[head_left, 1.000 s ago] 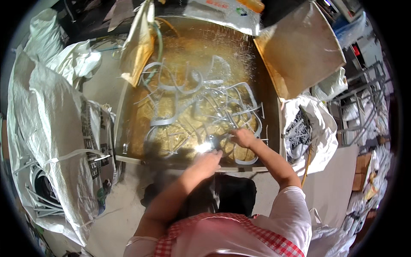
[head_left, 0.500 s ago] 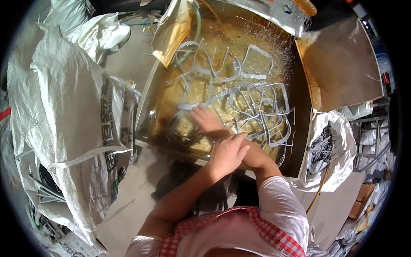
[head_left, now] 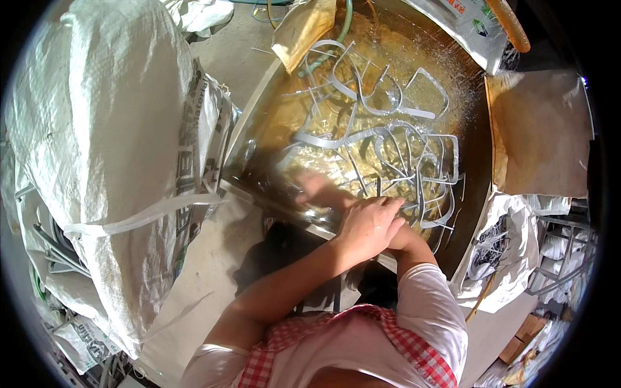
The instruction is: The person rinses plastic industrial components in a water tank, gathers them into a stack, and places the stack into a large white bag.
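My left hand (head_left: 372, 226) lies across my right forearm (head_left: 409, 244), its fingers stretched out and its thumb apart. It holds nothing that I can see. My right hand (head_left: 321, 191) reaches leftward under it, into the near part of a water-filled tank (head_left: 467, 223). Motion and water smear its fingers, so whether they grip anything is hidden. Curved grey strips and frame-like pieces (head_left: 320, 140) lie tangled in the yellowish water, just beyond my right hand. More of these pieces (head_left: 420, 168) heap up to the right of it.
A tall white woven sack (head_left: 110, 129) stands left of the tank. Brown boards (head_left: 540, 136) flank the tank's far right side. An open white sack (head_left: 517, 258) with dark strips sits at the right. A green hose (head_left: 343, 29) dips in at the back.
The view has shifted, so the tank and sacks sit differently in the picture. My right hand has come nearer the tank's front edge, away from the long strip. My left hand stays on the forearm.
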Available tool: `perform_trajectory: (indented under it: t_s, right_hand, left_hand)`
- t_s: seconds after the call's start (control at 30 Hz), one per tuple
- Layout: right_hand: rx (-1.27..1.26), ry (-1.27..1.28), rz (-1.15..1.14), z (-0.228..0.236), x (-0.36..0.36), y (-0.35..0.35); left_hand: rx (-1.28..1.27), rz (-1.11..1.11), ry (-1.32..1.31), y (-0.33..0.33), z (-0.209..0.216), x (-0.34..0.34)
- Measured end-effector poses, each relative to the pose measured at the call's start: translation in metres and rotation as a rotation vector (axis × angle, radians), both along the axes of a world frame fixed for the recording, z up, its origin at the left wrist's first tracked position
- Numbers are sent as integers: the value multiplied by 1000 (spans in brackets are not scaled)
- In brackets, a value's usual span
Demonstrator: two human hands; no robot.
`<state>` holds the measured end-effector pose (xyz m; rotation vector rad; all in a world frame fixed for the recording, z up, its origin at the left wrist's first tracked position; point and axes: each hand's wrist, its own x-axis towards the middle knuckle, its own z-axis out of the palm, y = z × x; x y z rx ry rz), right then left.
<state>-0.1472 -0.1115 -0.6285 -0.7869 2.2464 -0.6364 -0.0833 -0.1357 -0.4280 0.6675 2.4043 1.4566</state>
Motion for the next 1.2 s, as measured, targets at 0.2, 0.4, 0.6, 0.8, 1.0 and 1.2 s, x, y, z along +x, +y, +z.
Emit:
perform_trajectory:
  t_s: [0.2,0.4,0.6,0.8,1.0,1.2]
  right_hand:
    - [-172,-92,-67,-14,27,-31]
    - [-435,-466,-421,5,7,-10]
    - [-771,-684,-754,82,-3,33]
    - [-759,-26,-640,146,6,46]
    - [-79,971,-533,172,-11,147]
    - [-1096,614,-1045,162,-36,201]
  left_hand:
    - [20,59,-35,-3,3,-2]
    - [217,261,-40,-13,-4,-17]
    - [220,1005,212,-33,-14,-46]
    - [176,824,-31,-44,-42,-68]
    - [811,844,-506,-74,-29,-79]
    - [-2,565,-120,-54,-37,-61]
